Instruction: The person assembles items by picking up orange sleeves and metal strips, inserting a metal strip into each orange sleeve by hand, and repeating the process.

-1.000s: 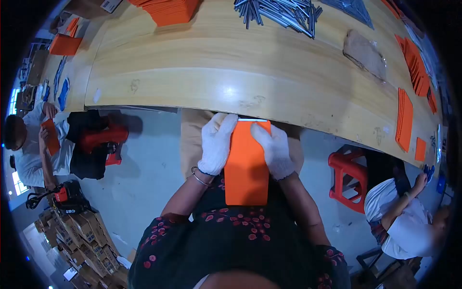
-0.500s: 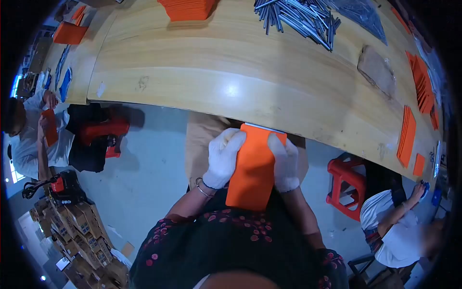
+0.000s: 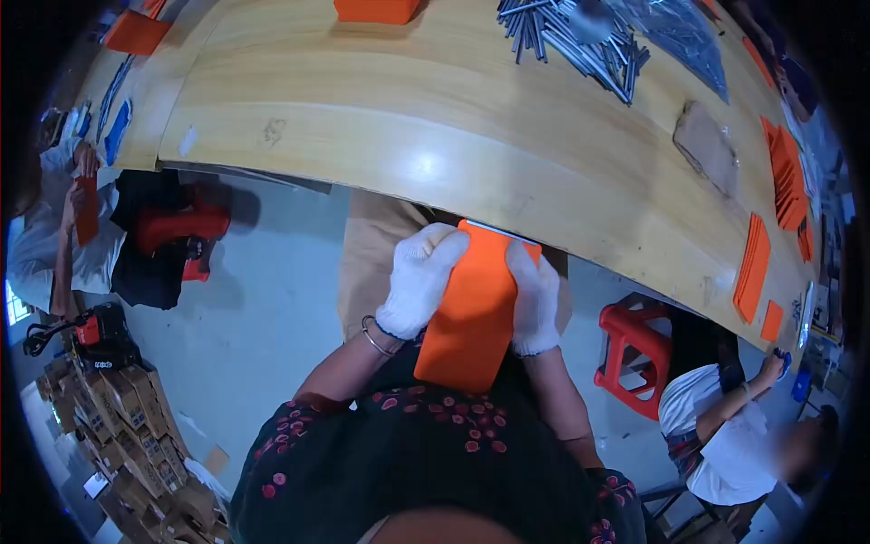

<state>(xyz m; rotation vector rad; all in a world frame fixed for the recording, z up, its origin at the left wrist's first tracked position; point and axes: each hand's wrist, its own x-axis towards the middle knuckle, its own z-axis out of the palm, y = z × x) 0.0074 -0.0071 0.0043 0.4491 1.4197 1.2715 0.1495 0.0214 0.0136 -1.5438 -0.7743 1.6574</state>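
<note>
A flat orange rectangular piece [image 3: 468,313] hangs in front of my lap at the table's near edge. Along its upper end runs a thin grey metal rod [image 3: 498,232]. My left hand [image 3: 420,279], in a white knitted glove, grips the piece by its upper left side, thumb on top. On the opposite side my right hand [image 3: 536,295], gloved the same way, is closed on the upper right, thumb lying across the front. The fingers behind the piece are hidden.
A pile of metal rods [image 3: 575,50] lies on the wooden table [image 3: 362,118], beside a clear plastic bag [image 3: 675,41]. An orange stack [image 3: 376,9] is at the back. Co-workers sit left and right, near red stools [image 3: 634,358]. Cartons [image 3: 127,408] are stacked lower left.
My view has shifted slightly, so the table items appear a little higher or displaced. Both hands keep their hold on the orange piece, whose lower end has swung slightly left.
</note>
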